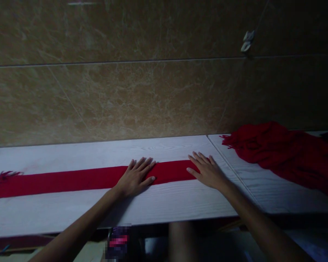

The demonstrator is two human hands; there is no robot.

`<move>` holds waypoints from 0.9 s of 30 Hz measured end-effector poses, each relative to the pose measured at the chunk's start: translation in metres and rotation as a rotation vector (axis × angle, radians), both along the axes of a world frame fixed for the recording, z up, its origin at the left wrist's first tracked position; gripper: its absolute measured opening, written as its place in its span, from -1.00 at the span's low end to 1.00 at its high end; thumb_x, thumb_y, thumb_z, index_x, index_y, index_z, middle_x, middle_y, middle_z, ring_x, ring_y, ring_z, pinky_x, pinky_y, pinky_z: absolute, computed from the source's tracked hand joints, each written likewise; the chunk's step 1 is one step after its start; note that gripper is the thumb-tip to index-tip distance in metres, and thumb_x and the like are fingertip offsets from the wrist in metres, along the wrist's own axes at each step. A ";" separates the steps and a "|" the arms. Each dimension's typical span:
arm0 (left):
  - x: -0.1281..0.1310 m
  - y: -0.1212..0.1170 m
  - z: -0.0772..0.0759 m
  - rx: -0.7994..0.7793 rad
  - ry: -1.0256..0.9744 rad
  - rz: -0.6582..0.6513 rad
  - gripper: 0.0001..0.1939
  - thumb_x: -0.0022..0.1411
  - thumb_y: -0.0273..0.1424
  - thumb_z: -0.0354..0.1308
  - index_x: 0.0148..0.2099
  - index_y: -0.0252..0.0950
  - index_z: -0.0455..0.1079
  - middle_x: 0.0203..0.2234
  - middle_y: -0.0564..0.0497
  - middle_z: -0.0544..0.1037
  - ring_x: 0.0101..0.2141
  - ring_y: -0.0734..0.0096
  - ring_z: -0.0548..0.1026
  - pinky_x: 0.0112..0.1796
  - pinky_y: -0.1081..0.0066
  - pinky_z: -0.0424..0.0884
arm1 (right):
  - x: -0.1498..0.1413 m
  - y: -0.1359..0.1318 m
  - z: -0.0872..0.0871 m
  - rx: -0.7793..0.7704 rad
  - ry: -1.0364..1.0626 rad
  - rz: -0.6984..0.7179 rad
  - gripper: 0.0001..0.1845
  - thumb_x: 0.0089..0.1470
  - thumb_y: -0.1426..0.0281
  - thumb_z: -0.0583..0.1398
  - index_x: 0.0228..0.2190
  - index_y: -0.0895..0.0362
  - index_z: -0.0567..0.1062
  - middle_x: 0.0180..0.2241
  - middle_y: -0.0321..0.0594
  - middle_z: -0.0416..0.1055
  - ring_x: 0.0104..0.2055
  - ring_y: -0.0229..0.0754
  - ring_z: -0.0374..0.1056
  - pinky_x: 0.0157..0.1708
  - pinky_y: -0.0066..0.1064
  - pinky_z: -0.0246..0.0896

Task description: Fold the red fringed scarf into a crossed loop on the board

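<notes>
A long red scarf (71,180) lies folded into a narrow strip along the white wooden table (164,207), its fringe at the far left. My left hand (136,176) lies flat on the strip near the middle, fingers spread. My right hand (207,171) rests flat and open on the strip's right end.
A pile of red fringed scarves (278,153) lies bunched on the adjoining table panel at the right. A brown marble-tiled wall (153,80) rises directly behind the table. A small white clip (247,40) hangs on the wall at upper right.
</notes>
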State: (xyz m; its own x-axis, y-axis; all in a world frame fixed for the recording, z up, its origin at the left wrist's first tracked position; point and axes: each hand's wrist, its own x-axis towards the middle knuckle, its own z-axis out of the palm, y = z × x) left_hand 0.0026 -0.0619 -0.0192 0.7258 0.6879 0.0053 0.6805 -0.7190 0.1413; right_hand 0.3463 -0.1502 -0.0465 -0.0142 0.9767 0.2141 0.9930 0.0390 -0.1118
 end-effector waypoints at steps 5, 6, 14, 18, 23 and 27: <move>0.000 -0.003 0.002 0.004 0.001 -0.003 -0.25 0.53 0.14 -0.16 0.60 -0.04 -0.04 0.52 0.00 0.02 0.51 -0.08 -0.04 0.44 -0.23 -0.12 | 0.000 -0.001 -0.004 0.047 -0.004 0.013 -0.29 0.39 -0.08 0.00 0.40 -0.06 0.33 0.46 -0.05 0.18 0.50 0.22 0.08 0.41 0.31 -0.02; 0.000 -0.003 0.002 0.001 0.001 0.000 -0.25 0.53 0.14 -0.17 0.60 -0.03 -0.04 0.53 0.00 0.01 0.51 -0.07 -0.05 0.44 -0.23 -0.13 | 0.000 -0.001 -0.004 0.048 -0.006 0.013 -0.29 0.39 -0.07 0.00 0.40 -0.06 0.33 0.46 -0.06 0.18 0.50 0.23 0.09 0.40 0.32 -0.02; 0.004 -0.008 0.010 -0.058 0.011 0.030 -0.22 0.52 0.16 -0.20 0.60 -0.08 -0.03 0.53 -0.04 -0.01 0.52 -0.05 -0.09 0.44 -0.22 -0.17 | 0.001 -0.003 0.001 0.003 -0.028 0.030 -0.29 0.41 -0.04 -0.01 0.41 -0.01 0.33 0.46 -0.02 0.17 0.50 0.21 0.09 0.40 0.32 0.01; 0.004 -0.008 0.012 -0.066 0.000 0.027 -0.22 0.52 0.16 -0.19 0.59 -0.09 -0.01 0.52 -0.07 0.01 0.51 -0.06 -0.07 0.43 -0.25 -0.15 | -0.001 -0.003 0.003 0.008 -0.031 0.021 -0.32 0.41 -0.05 -0.01 0.41 -0.10 0.32 0.45 -0.10 0.19 0.49 0.23 0.11 0.39 0.32 0.03; 0.002 -0.004 0.003 -0.044 -0.036 0.000 -0.24 0.53 0.14 -0.15 0.59 -0.06 0.00 0.52 -0.10 0.04 0.51 -0.09 -0.03 0.42 -0.26 -0.10 | -0.001 -0.002 0.004 -0.014 -0.001 0.012 -0.32 0.40 -0.01 0.01 0.40 -0.04 0.34 0.45 -0.06 0.20 0.49 0.20 0.10 0.41 0.30 0.01; 0.000 -0.001 0.002 -0.044 -0.034 -0.029 -0.23 0.53 0.15 -0.16 0.60 -0.05 -0.04 0.53 -0.14 0.02 0.50 -0.15 -0.02 0.39 -0.31 -0.08 | 0.000 0.000 0.000 -0.004 0.034 -0.010 -0.34 0.37 0.00 0.06 0.35 -0.02 0.39 0.43 -0.05 0.25 0.48 0.14 0.14 0.41 0.27 0.01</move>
State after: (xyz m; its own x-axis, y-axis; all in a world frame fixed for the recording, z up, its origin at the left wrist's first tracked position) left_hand 0.0023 -0.0625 -0.0173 0.7451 0.6670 -0.0001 0.6540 -0.7306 0.1960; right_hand 0.3464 -0.1499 -0.0461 0.0033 0.9775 0.2107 0.9889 0.0282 -0.1460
